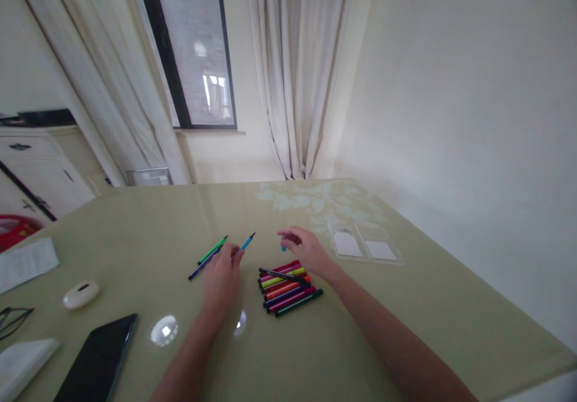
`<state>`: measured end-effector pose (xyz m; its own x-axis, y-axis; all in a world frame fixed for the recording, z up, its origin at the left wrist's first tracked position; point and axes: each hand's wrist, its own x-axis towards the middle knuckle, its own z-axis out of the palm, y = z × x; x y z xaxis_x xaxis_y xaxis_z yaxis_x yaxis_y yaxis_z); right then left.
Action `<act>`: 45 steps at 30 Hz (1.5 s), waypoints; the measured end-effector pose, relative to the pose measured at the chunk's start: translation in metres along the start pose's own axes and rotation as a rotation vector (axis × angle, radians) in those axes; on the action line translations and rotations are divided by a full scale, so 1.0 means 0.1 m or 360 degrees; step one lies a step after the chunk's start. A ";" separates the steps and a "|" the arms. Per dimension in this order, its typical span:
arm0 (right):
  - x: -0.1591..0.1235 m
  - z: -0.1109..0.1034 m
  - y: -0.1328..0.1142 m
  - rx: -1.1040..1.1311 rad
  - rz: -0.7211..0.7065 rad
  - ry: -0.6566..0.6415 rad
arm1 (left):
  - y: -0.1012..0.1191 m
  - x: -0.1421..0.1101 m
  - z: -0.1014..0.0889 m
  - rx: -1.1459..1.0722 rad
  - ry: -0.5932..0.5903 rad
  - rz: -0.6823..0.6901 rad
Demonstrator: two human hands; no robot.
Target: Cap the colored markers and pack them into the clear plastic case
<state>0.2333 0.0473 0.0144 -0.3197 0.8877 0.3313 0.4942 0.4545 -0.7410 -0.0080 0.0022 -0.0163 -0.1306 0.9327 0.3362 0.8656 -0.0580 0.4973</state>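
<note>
My left hand [223, 279] grips an uncapped light-blue marker [247, 243], its tip pointing up and to the right. My right hand [304, 249] pinches a small blue cap [283, 247] just to the right of that tip. A row of several coloured markers [288, 288] lies side by side on the green table [135, 252], right below my right hand. A green marker [213, 250] and a dark blue marker [202, 267] lie to the left of my left hand.
A clear open plastic case [363, 247] lies right of the markers. A dark phone [99, 363], a white oval object [81, 294], glasses [13, 319] and papers [24, 261] sit at the left. A wall runs along the table's right edge; curtains and a window stand behind.
</note>
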 end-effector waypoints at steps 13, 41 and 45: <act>-0.49 -0.23 0.10 0.1086 0.0379 0.0313 | 0.44 -0.24 0.03 -0.0918 0.0075 0.0168; -0.55 -0.22 -0.03 0.1552 0.0444 0.0330 | 0.51 -0.29 -0.05 -0.0969 0.0031 0.0237; -0.55 -0.22 -0.02 0.1538 0.0499 0.0224 | 0.51 -0.30 -0.05 -0.0966 -0.0005 0.0244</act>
<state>0.2679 -0.0014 0.0109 -0.1595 0.9853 0.0614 -0.3431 0.0030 -0.9393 0.0380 -0.0302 0.0032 -0.0245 0.8988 0.4377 0.4456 -0.3822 0.8096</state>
